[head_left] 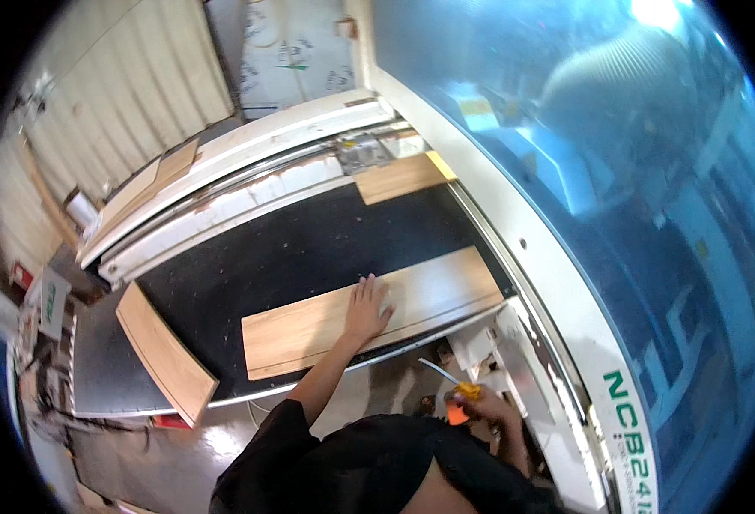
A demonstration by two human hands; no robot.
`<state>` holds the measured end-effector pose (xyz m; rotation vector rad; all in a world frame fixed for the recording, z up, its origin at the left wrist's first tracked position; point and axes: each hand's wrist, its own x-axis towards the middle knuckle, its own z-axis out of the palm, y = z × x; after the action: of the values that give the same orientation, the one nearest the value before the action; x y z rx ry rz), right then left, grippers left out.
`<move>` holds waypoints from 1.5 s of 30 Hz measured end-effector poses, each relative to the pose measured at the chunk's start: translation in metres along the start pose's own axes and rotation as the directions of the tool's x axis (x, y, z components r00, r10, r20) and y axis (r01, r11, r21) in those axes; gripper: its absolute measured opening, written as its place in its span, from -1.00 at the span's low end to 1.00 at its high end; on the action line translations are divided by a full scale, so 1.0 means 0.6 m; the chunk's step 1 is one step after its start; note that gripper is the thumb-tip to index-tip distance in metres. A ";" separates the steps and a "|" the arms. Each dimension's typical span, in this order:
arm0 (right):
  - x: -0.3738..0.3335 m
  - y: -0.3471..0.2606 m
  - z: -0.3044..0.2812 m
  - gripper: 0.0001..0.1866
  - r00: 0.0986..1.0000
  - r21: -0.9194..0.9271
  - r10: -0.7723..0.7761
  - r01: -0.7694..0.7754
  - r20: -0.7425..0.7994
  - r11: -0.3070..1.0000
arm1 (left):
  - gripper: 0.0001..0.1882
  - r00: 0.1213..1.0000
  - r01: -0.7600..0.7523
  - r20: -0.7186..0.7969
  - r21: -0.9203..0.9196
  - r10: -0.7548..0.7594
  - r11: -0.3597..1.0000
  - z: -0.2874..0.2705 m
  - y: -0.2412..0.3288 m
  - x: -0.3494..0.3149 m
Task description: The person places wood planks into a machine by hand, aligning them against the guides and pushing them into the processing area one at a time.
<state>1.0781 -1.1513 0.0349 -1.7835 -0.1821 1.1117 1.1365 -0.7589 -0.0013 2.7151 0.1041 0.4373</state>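
My left hand (368, 312) lies flat with its fingers spread on a long wood-grain board (296, 334). That board rests on the black belt (300, 248) along its near edge, with a dark groove line near its front side. Low on the right, my right hand (495, 411) is closed around an orange and yellow air blow gun (458, 415). Its thin pale nozzle points up and left, below the belt's edge. A second grooved board (165, 353) lies at an angle on the left, with one corner over the near edge.
At the far right of the belt, another board (401, 178) reaches under the machine's white frame (514, 231). A blue see-through cover (617, 197) rises on the right. More wood pieces (150, 180) lie behind the back rail (249, 184). Boxes and cables crowd the left.
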 end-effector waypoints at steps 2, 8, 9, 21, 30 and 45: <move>0.027 0.005 0.040 -0.57 1.000 -0.012 -0.015 0.015 0.023 1.000 | -0.42 0.999 -0.038 0.028 -0.093 0.040 0.995 -0.024 -0.004 -0.042; 0.025 -0.129 0.188 -0.60 0.881 -0.328 -0.412 0.328 -0.233 0.886 | -0.40 0.994 -0.066 0.071 -0.160 0.078 0.985 -0.076 -0.049 -0.203; 0.030 -0.145 0.205 -0.62 0.811 -0.495 -0.518 0.343 -0.273 0.798 | -0.37 0.990 -0.033 0.122 -0.272 0.069 0.962 -0.091 -0.035 -0.229; 0.065 -0.219 0.469 -0.36 0.570 -0.617 -0.756 0.732 0.322 0.289 | -0.35 0.995 -0.053 -0.101 -0.668 -0.020 0.742 -0.190 0.005 -0.468; 0.079 -0.299 0.525 -0.10 0.522 -0.223 -0.800 0.852 0.295 0.474 | -0.42 0.934 0.304 0.341 -0.613 -0.103 0.730 -0.220 -0.046 -0.554; 0.075 -0.481 0.488 -0.71 0.368 -0.259 -0.629 0.930 0.684 0.262 | -0.42 0.934 0.294 0.328 -0.477 -0.143 0.828 -0.197 0.006 -0.435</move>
<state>0.9834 -0.7889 0.2101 -1.4890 -1.8031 0.6219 0.8516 -0.7541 0.0285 2.1614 0.1908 -0.0027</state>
